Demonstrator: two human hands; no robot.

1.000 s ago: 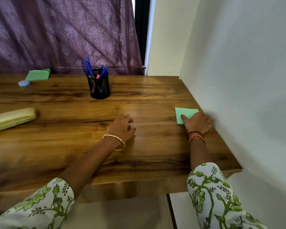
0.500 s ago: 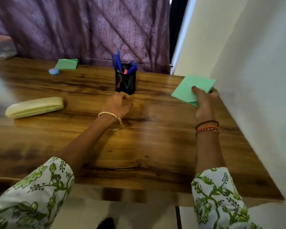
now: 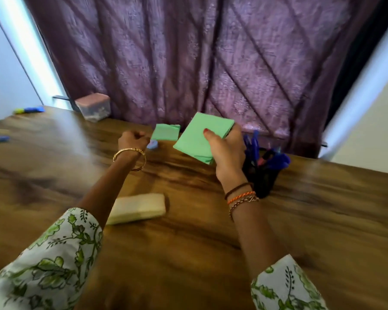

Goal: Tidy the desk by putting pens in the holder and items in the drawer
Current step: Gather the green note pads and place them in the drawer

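My right hand (image 3: 227, 151) grips a green pad of sticky notes (image 3: 197, 136) and holds it lifted above the wooden desk (image 3: 311, 215). Partly hidden behind that hand is the black mesh pen holder (image 3: 263, 175), filled with several blue pens. My left hand (image 3: 131, 139) hovers over the desk with its fingers curled shut and nothing in it. Just beyond it lie a second green pad (image 3: 166, 132) and a small round blue thing (image 3: 152, 145). A pale yellow case (image 3: 137, 208) lies on the desk between my forearms.
A purple curtain (image 3: 199, 59) hangs behind the desk. A clear box with a pink lid (image 3: 93, 106) stands at the back left. Far left lie a blue and yellow item (image 3: 29, 110) and a small blue item (image 3: 1, 138). No drawer is in view.
My right hand has picked the green pad off the desk's right side and carried it up and leftward. The view has swung left. My left hand has moved forward toward the second pad.
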